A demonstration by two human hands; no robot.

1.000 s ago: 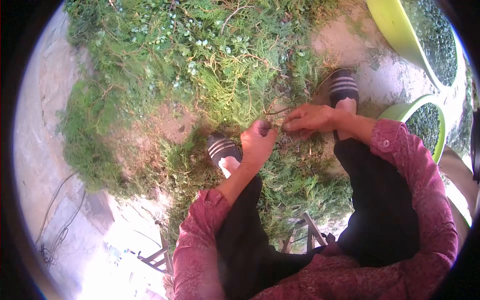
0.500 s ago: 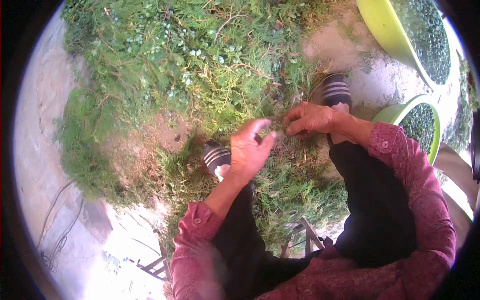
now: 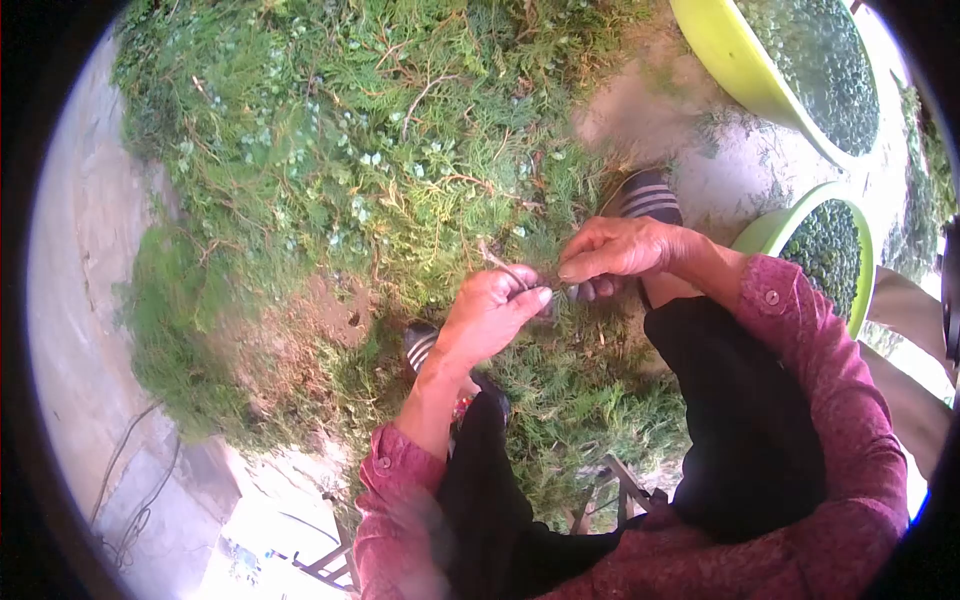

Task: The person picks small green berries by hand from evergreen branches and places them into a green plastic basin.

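Note:
My left hand (image 3: 490, 315) is closed in a pinch around a thin brown twig (image 3: 493, 258), whose end sticks out past the fingers. Close beside it, my right hand (image 3: 622, 250) has thumb and fingers pressed together. What lies between the right fingertips is too small and blurred to make out; a pale bluish bit shows just below them. Both hands hover over a heap of green conifer branches (image 3: 440, 200), dotted with pale blue-green cones.
A large yellow-green basin (image 3: 735, 60) of small green cones stands at the upper right. A smaller light-green tub (image 3: 765, 235) of them sits below it. My striped shoes (image 3: 651, 197) rest among the branches. Cables (image 3: 125, 465) lie on the floor at left.
The left fingers have closed, and a twig now shows in them. The right hand has tightened into a pinch. The view has shifted slightly.

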